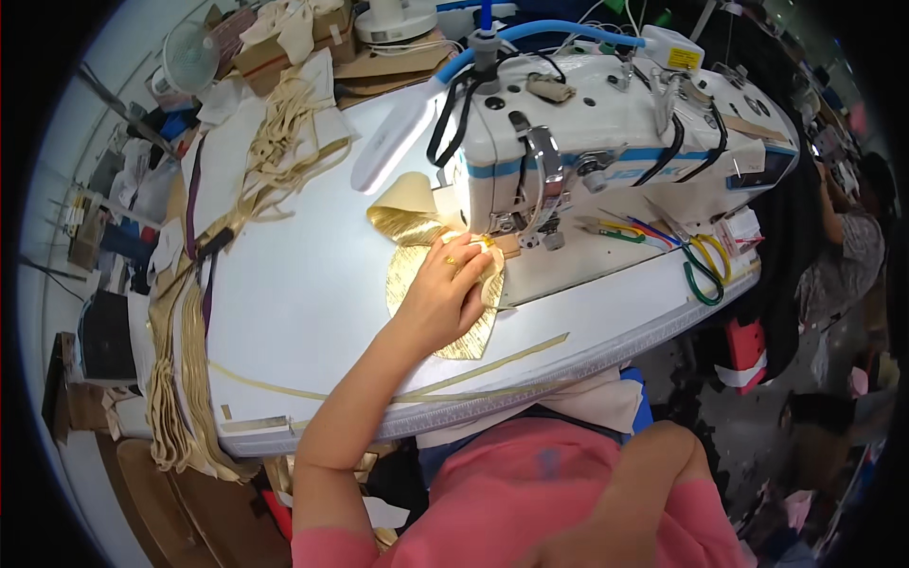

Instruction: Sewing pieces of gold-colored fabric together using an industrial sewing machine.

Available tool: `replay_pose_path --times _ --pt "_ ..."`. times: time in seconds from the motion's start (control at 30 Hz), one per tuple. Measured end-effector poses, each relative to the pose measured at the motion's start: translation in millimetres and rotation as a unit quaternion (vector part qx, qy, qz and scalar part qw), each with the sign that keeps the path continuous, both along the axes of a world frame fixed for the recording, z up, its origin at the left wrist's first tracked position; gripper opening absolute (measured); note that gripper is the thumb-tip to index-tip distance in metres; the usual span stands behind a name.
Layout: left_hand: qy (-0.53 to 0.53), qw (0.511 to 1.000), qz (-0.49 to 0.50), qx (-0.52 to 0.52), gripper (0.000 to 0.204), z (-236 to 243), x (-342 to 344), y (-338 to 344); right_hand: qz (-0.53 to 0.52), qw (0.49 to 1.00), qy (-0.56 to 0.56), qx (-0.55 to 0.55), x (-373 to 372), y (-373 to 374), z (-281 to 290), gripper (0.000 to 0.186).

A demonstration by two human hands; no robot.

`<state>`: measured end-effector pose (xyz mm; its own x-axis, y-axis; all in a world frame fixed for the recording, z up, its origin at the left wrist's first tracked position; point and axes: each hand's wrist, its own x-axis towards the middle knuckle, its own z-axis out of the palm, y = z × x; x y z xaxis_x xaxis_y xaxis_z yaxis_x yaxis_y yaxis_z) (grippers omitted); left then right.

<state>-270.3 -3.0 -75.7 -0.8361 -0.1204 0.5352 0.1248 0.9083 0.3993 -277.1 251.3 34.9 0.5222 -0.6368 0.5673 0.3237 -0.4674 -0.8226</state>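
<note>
Our left hand (pixel 445 289) lies flat on the gold fabric piece (pixel 417 275), fingers (pixel 464 260) spread and pressing it to the bench (pixel 303 284) beside the sewing machine (pixel 606 142) foot. It looks thin, limp and slippery, best held near the needle edge. Our right hand is unseen.

yellow rectangular label (pixel 684 59) on white box, top behind machine | brown cardboard boxes (pixel 284 47) upper left

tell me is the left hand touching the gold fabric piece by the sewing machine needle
Touching. The head view shows the left hand lying flat on the gold fabric piece, fingers pressing it on the table beside the sewing machine.
</note>
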Motion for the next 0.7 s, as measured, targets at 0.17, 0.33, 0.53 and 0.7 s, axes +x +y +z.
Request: replay_pose_path --times 0.17,0.33,0.53,0.7 --pt "0.0 1.0 0.008 -0.006 0.041 0 4 2 0.085 0.992 -0.011 -0.095 6 3 15 0.068" --pt "-0.005 1.0 0.013 -0.002 0.041 0 4 4 0.165 0.976 0.114 0.081 4 6 23 0.057" --pt "-0.009 1.0 0.016 0.004 0.041 1 3 5 0.255 0.892 0.253 0.276 2 6 32 0.046" --pt "-0.016 1.0 0.023 0.005 0.04 -1 8 3 0.274 0.875 0.263 0.3 6 2 34 0.042"
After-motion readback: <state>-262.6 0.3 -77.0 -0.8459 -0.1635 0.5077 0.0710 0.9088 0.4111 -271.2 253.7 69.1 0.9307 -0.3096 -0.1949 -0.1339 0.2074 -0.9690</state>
